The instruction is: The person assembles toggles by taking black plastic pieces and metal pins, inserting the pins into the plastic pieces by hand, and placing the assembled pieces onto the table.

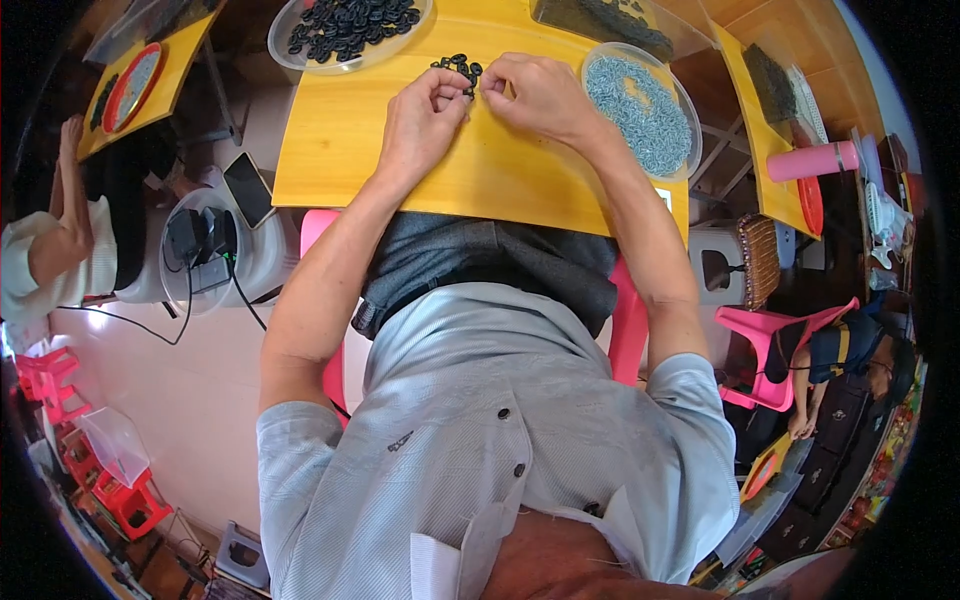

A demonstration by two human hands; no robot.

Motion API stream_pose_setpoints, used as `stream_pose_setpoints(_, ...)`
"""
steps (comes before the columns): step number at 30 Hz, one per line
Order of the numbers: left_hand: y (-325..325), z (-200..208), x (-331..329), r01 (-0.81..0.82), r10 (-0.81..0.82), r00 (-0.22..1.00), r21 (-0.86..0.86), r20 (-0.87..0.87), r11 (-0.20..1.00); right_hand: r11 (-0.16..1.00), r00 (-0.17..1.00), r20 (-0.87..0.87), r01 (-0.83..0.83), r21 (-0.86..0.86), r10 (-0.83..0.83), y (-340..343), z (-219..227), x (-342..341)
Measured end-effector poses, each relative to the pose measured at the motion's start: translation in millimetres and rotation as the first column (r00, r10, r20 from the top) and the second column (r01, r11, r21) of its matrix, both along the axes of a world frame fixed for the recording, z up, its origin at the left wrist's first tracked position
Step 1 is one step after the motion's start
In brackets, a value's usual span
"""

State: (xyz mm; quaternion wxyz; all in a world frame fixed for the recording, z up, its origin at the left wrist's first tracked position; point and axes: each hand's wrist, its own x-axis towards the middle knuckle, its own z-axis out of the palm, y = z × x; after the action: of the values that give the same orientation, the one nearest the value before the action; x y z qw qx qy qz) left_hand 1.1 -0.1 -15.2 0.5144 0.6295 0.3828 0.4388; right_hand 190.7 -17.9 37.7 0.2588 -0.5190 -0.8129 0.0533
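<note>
Both my hands rest over a yellow table (340,150). My left hand (425,115) is closed in a pinch beside a small pile of black ring-shaped parts (460,68); what its fingertips hold is too small to make out. Just right of that pile, my right hand (535,95) has its fingers curled with thumb and fingertip together. Whatever lies between them is hidden. To the right stands a clear round tub (692,140) full of small silvery-blue screw-like pieces (640,125). At the far left, another clear tub (283,45) holds many black parts (350,25) of the same look.
A dark-filled clear container (600,28) stands at the table's far edge. On the left, a phone (248,190) and black devices (200,235) with cables lie on stools. Co-workers sit at both sides. A pink bottle (812,160) and a pink chair (770,350) are on the right.
</note>
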Motion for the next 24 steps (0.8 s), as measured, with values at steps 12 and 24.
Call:
stream_pose_setpoints(12, -1.9, 2.7, -2.0, 0.014, -0.008, 0.994, 0.054, -0.108, 0.998, 1.000, 0.997, 0.071, -0.021, 0.008, 0.021, -2.2, 0.3, -1.1)
stream_pose_setpoints(24, -0.3, -0.5, -0.9, 0.016, -0.013, 0.993, 0.027, -0.117, 1.000, 0.999, 0.999, 0.013, -0.046, 0.024, 0.046, -4.6, -2.0, -3.1)
